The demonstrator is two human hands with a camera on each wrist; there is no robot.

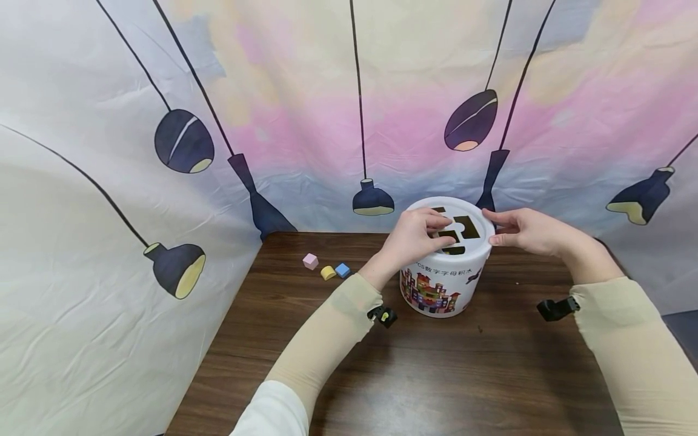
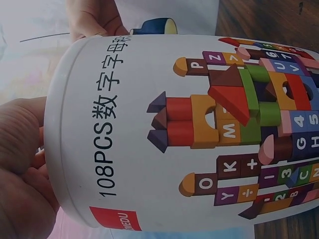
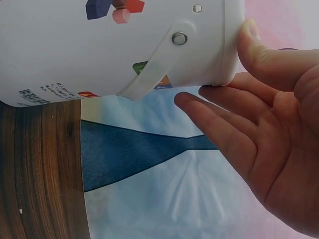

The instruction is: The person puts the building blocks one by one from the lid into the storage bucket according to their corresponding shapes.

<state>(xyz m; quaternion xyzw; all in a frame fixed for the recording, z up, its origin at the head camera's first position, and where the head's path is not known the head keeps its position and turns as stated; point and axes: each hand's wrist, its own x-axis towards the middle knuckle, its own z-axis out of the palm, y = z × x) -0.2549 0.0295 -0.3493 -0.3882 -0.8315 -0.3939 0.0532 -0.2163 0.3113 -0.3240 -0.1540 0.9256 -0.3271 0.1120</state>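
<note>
A white toy-block bucket point(image 1: 438, 290) stands upright on the table, its side printed with coloured blocks and its white lid point(image 1: 481, 247) cut with several shaped holes. Over the left part of the lid, my left hand point(image 1: 410, 237) lies with fingers bent and thumb apart from them; nothing shows between the tips, and in the left wrist view the lid's rim partly hides the fingers. My right hand point(image 1: 531, 233) touches the lid's right edge with thumb and fingers. In the right wrist view its fingers are extended beside the bucket's handle point(image 3: 154, 69).
Left of the bucket, a pink cube point(image 1: 310, 261), a yellow curved block point(image 1: 328, 272) and a blue block point(image 1: 342, 270) lie on the dark wooden table point(image 1: 436, 375). A cloth backdrop point(image 1: 305, 121) painted with lamps hangs behind the table's far edge.
</note>
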